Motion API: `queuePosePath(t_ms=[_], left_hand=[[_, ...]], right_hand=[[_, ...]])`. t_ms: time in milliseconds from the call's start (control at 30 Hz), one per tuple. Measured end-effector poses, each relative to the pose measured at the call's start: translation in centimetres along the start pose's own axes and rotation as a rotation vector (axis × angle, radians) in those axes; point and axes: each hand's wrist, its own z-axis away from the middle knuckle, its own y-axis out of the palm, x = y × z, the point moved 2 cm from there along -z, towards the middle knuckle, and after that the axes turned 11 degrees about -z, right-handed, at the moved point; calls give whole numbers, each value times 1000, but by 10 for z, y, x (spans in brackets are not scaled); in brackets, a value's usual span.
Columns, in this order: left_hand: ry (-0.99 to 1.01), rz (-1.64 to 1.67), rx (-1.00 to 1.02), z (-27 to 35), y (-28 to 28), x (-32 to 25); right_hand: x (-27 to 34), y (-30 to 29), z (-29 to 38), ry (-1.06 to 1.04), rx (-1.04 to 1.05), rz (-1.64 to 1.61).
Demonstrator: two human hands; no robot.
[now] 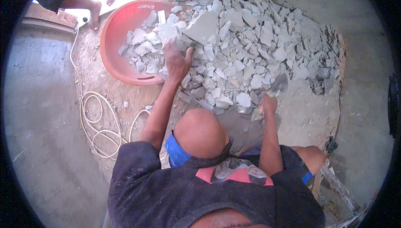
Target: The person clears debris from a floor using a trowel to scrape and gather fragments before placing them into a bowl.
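My left hand (177, 60) is at the right side of an orange plastic basin (108, 46), its fingers on a flat grey chunk of broken concrete or plaster (169, 32). The fingertips are partly hidden by the chunk. My right hand (268, 104) grips the handle of a trowel (279, 82) whose grey blade points up and to the right, at the lower edge of a rubble heap (241, 46). Several pale pieces of the same rubble (144, 44) lie inside the basin, along with a short white strip (161, 17).
A pale cable (101, 131) lies coiled on the dirt floor at left. Another person's foot (94, 15) stands beyond the basin near a bright doorway. Grey walls (40, 102) rise on both sides. My bent knee (200, 131) is between my arms. Dusty wooden lengths (340, 187) lie at lower right.
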Motion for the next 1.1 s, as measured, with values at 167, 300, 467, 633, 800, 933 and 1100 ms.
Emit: queuePosePath(t_ms=[167,300,467,633,800,933,1100], left_hand=[[96,-214,370,-87,49,-13],[70,-312,641,-120,85,-1],[119,-388,807,-117,98,3],[50,-379,682,-110,74,5],[36,-358,485,-99,44,41],[-181,-357,522,-99,7,75],[-365,-479,288,-88,-55,131]], right_hand=[[51,53,23,132,257,-76],[68,89,27,94,412,5],[108,156,57,-72,599,42],[123,201,37,-118,600,152],[148,237,60,-401,799,346],[198,291,98,-525,813,443],[233,337,148,-698,1033,540]])
